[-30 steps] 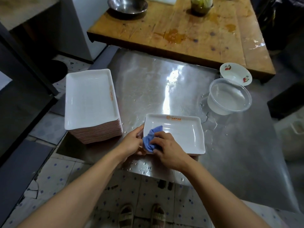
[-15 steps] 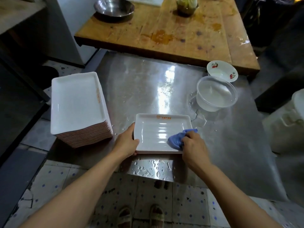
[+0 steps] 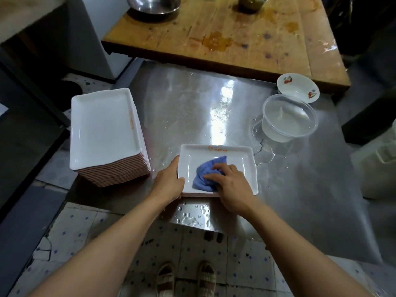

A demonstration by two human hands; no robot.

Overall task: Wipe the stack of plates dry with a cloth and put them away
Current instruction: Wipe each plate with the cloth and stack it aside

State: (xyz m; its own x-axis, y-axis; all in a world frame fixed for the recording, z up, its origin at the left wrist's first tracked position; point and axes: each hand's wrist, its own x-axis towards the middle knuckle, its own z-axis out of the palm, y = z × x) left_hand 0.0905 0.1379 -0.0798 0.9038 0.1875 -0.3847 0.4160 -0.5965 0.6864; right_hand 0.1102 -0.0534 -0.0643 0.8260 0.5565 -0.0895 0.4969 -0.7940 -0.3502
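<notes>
The left hand [image 3: 169,182] is curled around a plate edge; the right hand [image 3: 230,185] is pressed down, fingers [image 3: 211,175] bent.

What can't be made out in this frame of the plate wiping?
- Plate under the blue cloth: wet or dry there, hidden by cloth and right hand.
- Orange print on its far rim: too small to read.
- Metal bowl on the wooden table: cut off by the top edge.
</notes>
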